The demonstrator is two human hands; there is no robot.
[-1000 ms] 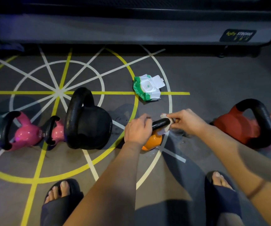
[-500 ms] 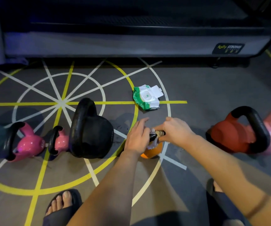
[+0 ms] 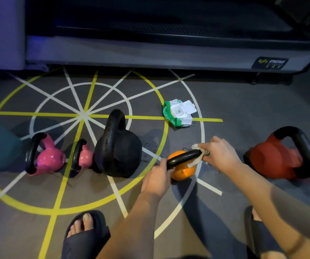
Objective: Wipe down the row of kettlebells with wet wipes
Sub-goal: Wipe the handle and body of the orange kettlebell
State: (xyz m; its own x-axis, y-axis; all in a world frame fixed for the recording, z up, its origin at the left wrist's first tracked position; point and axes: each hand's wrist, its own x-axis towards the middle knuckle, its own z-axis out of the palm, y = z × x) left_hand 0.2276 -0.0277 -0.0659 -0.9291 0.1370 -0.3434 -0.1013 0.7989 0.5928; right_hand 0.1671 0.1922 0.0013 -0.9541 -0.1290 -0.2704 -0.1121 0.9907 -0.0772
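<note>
I count six kettlebells on the floor: one black kettlebell [image 3: 118,146], one red kettlebell [image 3: 281,157], three pink kettlebells [image 3: 47,157], and the small orange kettlebell [image 3: 184,170] in the middle. My left hand [image 3: 158,180] grips its handle; my right hand [image 3: 219,156] pinches one wipe [image 3: 197,158] around it. One wipes pack [image 3: 178,114] lies farther off. I judge I'm mid-row, though which ones are already clean I can't tell.
</note>
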